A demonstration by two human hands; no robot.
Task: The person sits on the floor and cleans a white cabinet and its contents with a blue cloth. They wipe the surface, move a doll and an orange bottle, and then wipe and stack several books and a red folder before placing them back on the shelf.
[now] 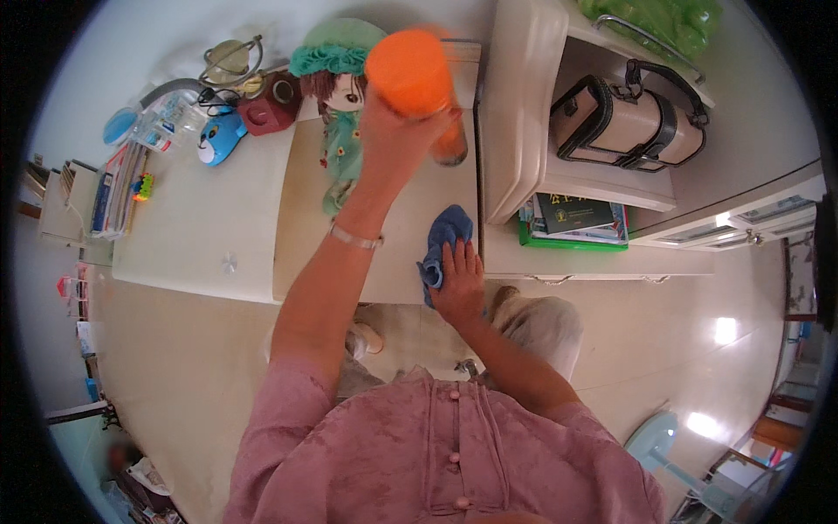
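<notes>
My left hand is raised over the desk and grips a bright orange object with a rounded top; motion blur hides what it is. A second orange part with a dark end shows just below it, and whether the two are joined I cannot tell. Behind the forearm lies a cloth doll in a green dress and ruffled hat. Near the desk's front edge, my right hand rests on a crumpled blue cloth, fingers spread over its right side and the desk top.
Left on the desk are a blue bear-faced item, a dark red box, upright books and a lamp. At right, a shelf unit holds a beige handbag above a green tray with booklets.
</notes>
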